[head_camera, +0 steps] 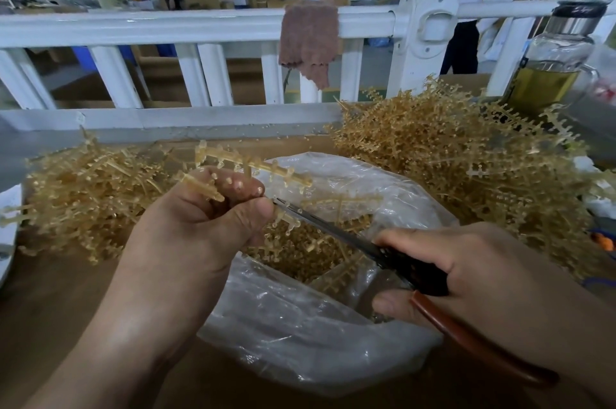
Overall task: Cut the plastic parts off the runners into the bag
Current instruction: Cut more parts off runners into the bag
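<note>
You work at a brown tabletop (pixel 66 292) set against a white railing (pixel 166 25). Beyond it is a workshop floor with cardboard boxes and people at benches. A pinkish cloth (pixel 308 38) hangs over the rail, and a glass bottle (pixel 550 68) of yellow liquid stands far right (its markings are too blurred to read). Amber runners lie in a right heap (pixel 466 168) and a left heap (pixel 93 195). Between them sits the clear bag (pixel 300 325), open, with cut parts (pixel 300 248) inside. Your left hand (pixel 200 225) pinches one runner (pixel 253 163) above the bag's mouth. Your right hand (pixel 483 262) grips the scissors (pixel 320 222), blade tips just beside your left thumb.
</note>
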Motion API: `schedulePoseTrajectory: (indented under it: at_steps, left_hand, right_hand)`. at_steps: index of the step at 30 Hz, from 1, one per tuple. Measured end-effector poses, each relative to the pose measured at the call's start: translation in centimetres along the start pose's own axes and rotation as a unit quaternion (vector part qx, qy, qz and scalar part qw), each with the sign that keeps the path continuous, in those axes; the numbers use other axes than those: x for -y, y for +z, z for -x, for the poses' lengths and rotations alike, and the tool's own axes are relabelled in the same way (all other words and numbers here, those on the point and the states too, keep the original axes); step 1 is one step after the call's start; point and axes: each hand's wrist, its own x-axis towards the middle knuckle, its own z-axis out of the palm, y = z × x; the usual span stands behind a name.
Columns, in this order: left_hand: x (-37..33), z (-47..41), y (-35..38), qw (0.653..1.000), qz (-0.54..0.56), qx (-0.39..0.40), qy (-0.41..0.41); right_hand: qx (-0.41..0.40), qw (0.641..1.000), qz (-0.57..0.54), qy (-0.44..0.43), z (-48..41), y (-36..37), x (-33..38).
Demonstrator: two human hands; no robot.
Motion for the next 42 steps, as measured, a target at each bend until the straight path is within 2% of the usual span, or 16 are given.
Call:
schedulePoseTrajectory:
  at_steps: [10, 21, 42]
  left_hand:
    - [-0.4, 0.0, 0.2, 1.000, 0.008, 0.005, 0.006]
    - [-1.2, 0.2, 0.6, 0.997, 0.063, 0.020, 0.026]
    - [-0.4, 0.1, 0.1, 1.000, 0.000, -0.006, 0.003]
  right_hand:
    - [-0.008, 1.000, 0.000, 0.001, 0.1, 0.1, 0.3]
    - [-0.008, 1.000, -0.004, -0.007, 0.2, 0.1, 0.2]
    - [-0.015, 1.000, 0.001, -0.023, 0.0, -0.1, 0.1]
